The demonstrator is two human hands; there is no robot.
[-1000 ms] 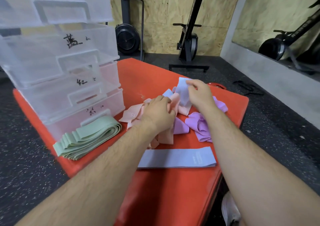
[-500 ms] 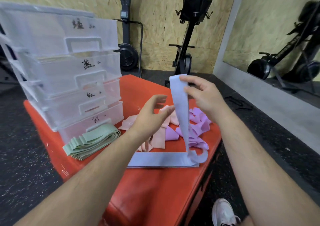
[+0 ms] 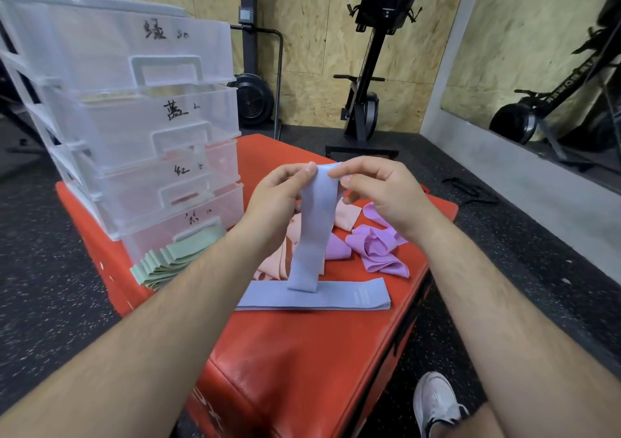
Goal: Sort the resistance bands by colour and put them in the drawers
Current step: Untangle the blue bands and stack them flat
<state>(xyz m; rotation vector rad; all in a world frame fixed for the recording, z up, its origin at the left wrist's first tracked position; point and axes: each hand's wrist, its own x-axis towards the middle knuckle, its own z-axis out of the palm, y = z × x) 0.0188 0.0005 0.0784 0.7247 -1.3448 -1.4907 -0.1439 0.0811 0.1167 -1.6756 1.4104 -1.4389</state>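
Both hands hold one blue resistance band (image 3: pixel 314 229) up by its top edge; it hangs straight down. My left hand (image 3: pixel 275 199) pinches its left corner and my right hand (image 3: pixel 376 192) pinches the right corner. Its lower end touches a flat blue band (image 3: pixel 342 298) lying on the red box (image 3: pixel 302 363). Behind lie pink bands (image 3: pixel 274 259) and crumpled purple bands (image 3: pixel 376 253). A folded stack of green bands (image 3: pixel 171 259) lies in front of the clear drawer unit (image 3: pixel 134 128), whose labelled drawers are closed.
Gym machines stand against the wooden wall behind, one black upright (image 3: pixel 366 101) past the box's far edge. Dark speckled floor surrounds the box. A white shoe (image 3: pixel 437 404) shows at the lower right beside the box.
My right hand lifted the blue band out of the pile. My left hand left the pink bands and took the band's other top corner. The band now hangs flat.
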